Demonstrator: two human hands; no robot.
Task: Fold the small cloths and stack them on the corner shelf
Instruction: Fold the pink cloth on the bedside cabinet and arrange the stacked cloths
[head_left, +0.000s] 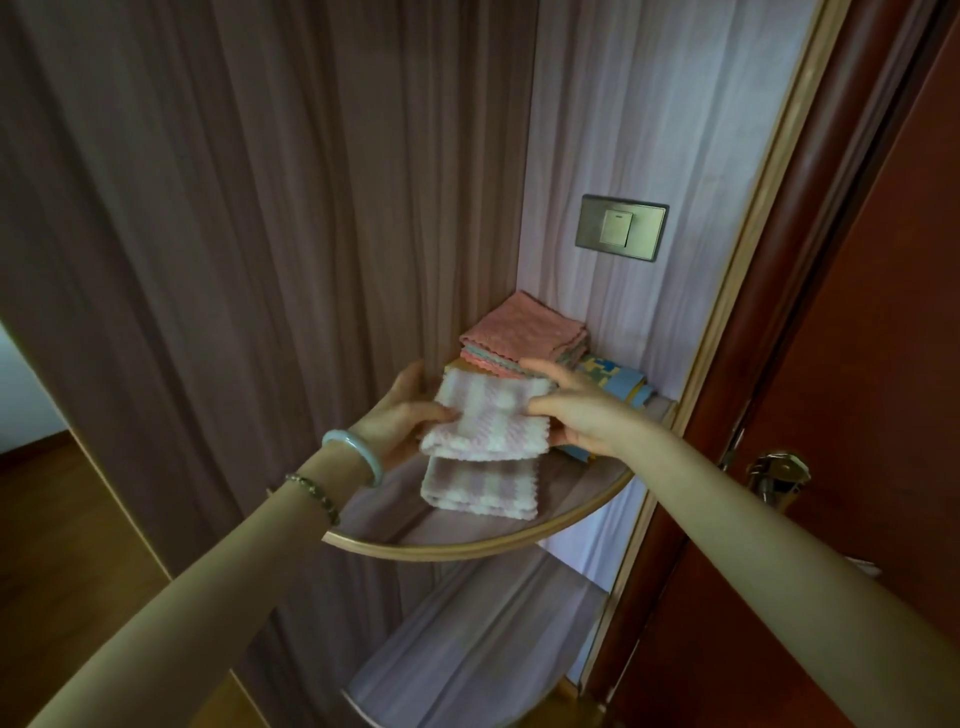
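The cloth (488, 421) is between the left hand (400, 415) and right hand (582, 410). Under them a second cloth (480, 488) lies on the shelf (467, 548), a stack (524, 338) behind.

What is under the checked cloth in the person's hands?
A matching lilac-and-white checked cloth lies on the corner shelf beneath the held cloth. Its far edge is covered, so I cannot tell whether the two touch or join.

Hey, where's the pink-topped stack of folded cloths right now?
In the head view, the pink-topped cloth stack sits at the back of the corner shelf, below the light switch, just behind the lilac checked cloth held by the left hand and right hand.
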